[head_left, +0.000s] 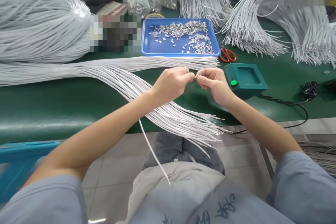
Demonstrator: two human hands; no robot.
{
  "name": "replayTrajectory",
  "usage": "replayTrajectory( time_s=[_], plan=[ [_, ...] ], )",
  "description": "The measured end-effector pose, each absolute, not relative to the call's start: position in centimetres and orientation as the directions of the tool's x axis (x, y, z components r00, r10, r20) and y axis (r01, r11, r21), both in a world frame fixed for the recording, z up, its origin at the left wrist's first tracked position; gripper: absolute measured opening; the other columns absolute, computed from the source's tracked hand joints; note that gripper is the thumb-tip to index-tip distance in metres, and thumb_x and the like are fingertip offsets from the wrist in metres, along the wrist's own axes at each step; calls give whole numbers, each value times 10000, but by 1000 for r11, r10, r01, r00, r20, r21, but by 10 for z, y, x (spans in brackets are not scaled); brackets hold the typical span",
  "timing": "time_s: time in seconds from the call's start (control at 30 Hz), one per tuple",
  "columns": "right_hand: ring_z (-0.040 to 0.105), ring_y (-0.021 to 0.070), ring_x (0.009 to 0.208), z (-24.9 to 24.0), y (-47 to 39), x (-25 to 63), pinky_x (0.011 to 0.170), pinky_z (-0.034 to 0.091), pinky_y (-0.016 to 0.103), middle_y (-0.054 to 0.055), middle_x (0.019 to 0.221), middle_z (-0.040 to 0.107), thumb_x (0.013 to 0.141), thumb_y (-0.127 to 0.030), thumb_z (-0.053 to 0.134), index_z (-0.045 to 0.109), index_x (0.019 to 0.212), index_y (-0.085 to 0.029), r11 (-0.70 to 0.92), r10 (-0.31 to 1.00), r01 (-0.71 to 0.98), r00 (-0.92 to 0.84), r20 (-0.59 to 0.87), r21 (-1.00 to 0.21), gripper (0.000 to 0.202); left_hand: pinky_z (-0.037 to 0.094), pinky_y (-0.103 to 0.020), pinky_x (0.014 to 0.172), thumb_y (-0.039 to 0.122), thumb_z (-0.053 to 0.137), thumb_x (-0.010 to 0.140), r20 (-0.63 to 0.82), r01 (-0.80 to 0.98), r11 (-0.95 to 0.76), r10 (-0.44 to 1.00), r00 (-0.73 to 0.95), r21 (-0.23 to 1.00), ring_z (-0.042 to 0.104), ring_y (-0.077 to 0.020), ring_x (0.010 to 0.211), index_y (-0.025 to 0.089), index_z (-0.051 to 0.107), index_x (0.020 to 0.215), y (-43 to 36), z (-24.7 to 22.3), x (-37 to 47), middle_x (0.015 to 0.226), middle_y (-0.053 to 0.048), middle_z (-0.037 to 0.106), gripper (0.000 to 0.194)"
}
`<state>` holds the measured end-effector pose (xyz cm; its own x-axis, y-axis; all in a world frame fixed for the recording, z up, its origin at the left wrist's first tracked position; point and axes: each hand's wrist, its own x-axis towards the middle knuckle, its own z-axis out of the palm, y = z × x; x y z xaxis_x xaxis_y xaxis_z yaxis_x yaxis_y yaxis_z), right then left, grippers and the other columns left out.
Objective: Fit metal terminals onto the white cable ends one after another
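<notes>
My left hand (173, 82) is closed in a pinch near a cable end; a short bit of wire shows at its fingertips. Facing it, my right hand (214, 82) pinches a tiny metal terminal (197, 76), which meets the wire between both hands. Under my left forearm a bundle of white cables (181, 119) fans out past the table's front edge. Behind my hands, a second strand of cables (157, 62) lies along the blue tray (181, 54), which holds many loose metal terminals (187, 29).
Right of my right hand stands a green device (246, 78) with a bright green button. Red-handled scissors (228, 55) lie beside the tray. Large cable bundles (252, 24) fill the back right, another coil (44, 28) the left. A black cord (291, 103) trails at right.
</notes>
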<state>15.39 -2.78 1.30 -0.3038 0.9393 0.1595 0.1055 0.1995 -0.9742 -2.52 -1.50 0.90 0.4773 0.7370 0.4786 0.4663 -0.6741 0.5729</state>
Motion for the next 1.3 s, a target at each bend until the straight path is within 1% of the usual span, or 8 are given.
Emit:
replayTrajectory(
  time_s=[0.1,0.17,0.23,0.3,0.37,0.5,1.0,1.3],
  plan=[
    [366,60,495,15,-26,148,453,240,195,-58,585,410,683,-362,665,499,683,-180,-110,901,-106,-431,-54,-988,247,475,-268,676,151,534,851,598,492,-784,613,515,380,645,-151,722,187,725,799,-9,4,-32,768,-49,696,201],
    [428,83,516,18,-24,149,467,291,208,-46,616,452,727,-317,602,523,751,-180,-67,919,-28,-392,-51,-997,161,487,-258,669,158,550,848,624,470,-753,651,431,460,649,-142,703,181,729,838,-6,3,-33,784,-53,702,180],
    [547,131,637,24,-22,157,550,396,250,14,726,586,782,-228,537,593,871,-162,154,953,282,-296,67,-947,125,513,-244,659,173,603,823,538,406,-619,785,307,672,653,-127,652,165,724,935,-5,3,-30,774,-43,699,165],
    [619,200,900,33,-21,170,739,466,319,100,984,684,822,-175,533,647,1016,-142,356,933,660,-292,211,-662,227,527,-227,615,152,639,785,345,313,-420,899,269,852,652,-112,581,155,695,1071,-7,5,-24,733,-16,684,292],
    [577,279,1104,41,-20,185,884,443,385,158,1176,669,871,-213,545,667,1107,-119,405,913,867,-367,176,-291,282,517,-210,549,118,644,759,181,250,-274,923,338,929,645,-109,523,149,674,1136,-9,7,-16,668,7,661,380],
    [582,300,1107,48,-17,198,928,398,400,163,1165,683,892,-265,559,686,1113,-107,444,896,893,-442,-46,76,300,491,-195,483,87,652,729,98,193,-213,873,478,958,630,-113,472,121,696,1078,-6,10,1,561,22,627,353],
    [634,327,1062,50,-5,188,858,375,410,204,1030,728,821,-213,573,726,988,-89,400,915,906,-387,-112,136,257,461,-171,460,103,812,584,-65,85,43,960,274,995,607,-99,455,73,689,912,-1,2,12,527,-15,671,352],
    [646,357,1060,53,-7,184,871,381,423,219,996,731,856,-199,577,722,984,-70,382,920,912,-361,-150,149,232,444,-181,442,83,765,616,-61,120,29,960,273,992,597,-101,444,62,692,871,3,-5,14,523,-31,673,266]
  ],
)
